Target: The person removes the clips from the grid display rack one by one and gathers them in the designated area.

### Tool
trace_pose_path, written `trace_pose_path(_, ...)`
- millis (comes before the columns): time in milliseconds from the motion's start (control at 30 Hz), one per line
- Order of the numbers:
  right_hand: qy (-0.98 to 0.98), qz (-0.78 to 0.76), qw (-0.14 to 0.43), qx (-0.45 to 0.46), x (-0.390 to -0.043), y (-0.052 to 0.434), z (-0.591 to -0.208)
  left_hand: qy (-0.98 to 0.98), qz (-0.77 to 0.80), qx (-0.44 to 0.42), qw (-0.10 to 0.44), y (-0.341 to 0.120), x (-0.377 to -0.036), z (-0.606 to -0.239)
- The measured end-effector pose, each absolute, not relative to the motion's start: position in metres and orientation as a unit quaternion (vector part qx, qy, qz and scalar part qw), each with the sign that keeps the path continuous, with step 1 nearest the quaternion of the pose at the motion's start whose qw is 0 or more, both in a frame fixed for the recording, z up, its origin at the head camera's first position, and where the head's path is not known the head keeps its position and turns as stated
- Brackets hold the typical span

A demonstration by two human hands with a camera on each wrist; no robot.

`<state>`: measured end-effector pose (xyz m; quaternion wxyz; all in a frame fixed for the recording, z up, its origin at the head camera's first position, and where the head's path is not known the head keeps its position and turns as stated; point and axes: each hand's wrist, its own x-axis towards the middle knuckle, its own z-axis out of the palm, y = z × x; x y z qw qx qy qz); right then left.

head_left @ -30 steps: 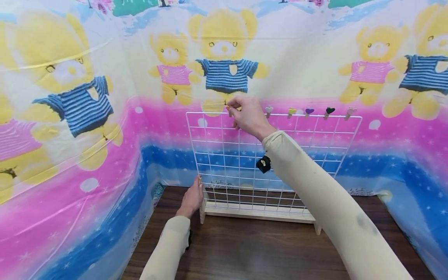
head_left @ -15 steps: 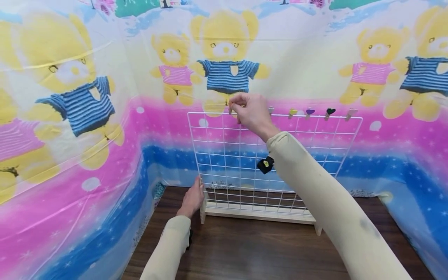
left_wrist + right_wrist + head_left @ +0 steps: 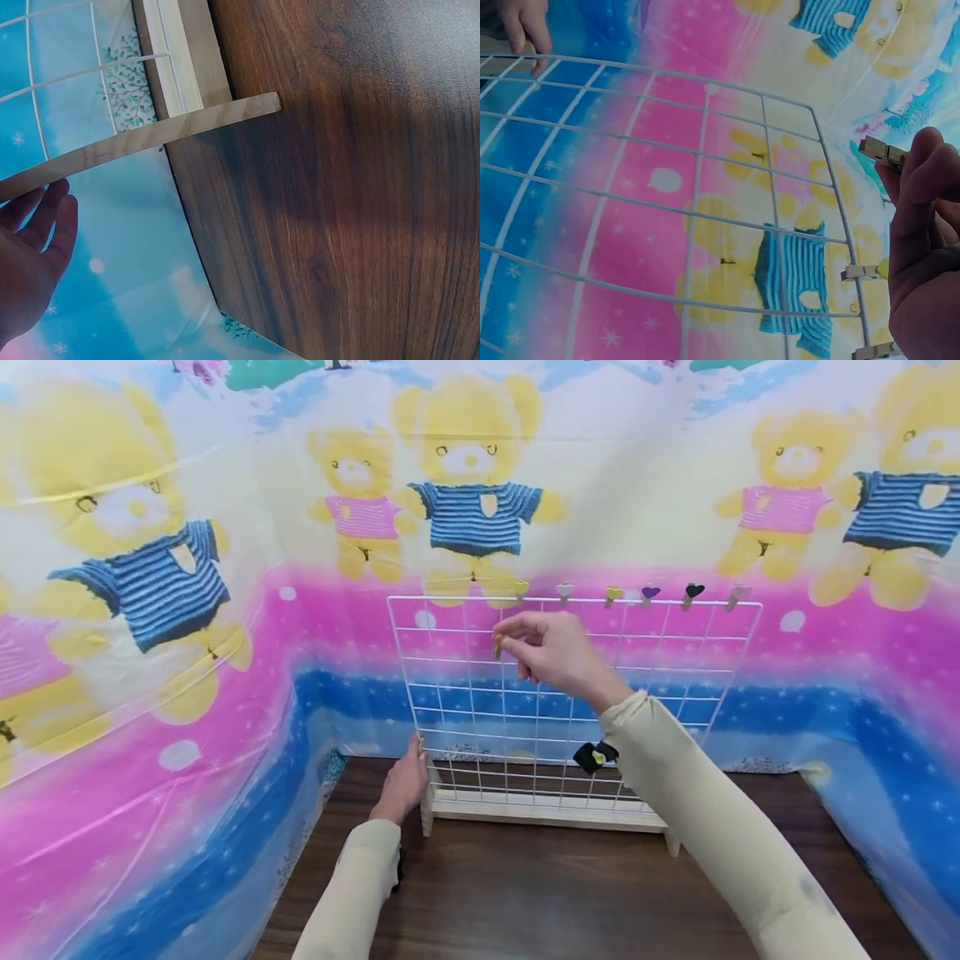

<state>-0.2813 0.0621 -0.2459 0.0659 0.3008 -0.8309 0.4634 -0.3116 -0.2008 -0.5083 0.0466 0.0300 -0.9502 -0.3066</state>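
Observation:
A white wire grid rack stands in a pale wooden base on the dark table. My right hand pinches a small wooden clothespin between thumb and fingers, below the rack's top wire in the head view. At the left, my left hand holds the rack's wooden side post, with fingertips on its outer face in the left wrist view. Along the top wire sit several heart clothespins, among them a yellow one, a white one, a purple one and a dark green one.
A printed cloth with bears hangs behind the rack and along both sides. The brown wooden table spreads out in front of the base. A black wrist device hangs under the right sleeve.
My right hand has moved down and slightly right from the top wire with the clothespin, uncovering the yellow heart clothespin. My left hand stays on the post.

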Motion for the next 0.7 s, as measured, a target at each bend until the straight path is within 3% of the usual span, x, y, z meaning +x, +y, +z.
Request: trace_pose_path(700,-0.854,0.436,-0.022,0.282,-0.247,0.107,-0.393,-0.949,-0.312,0.024,0.045,-0.200,-0.313,-0.511)
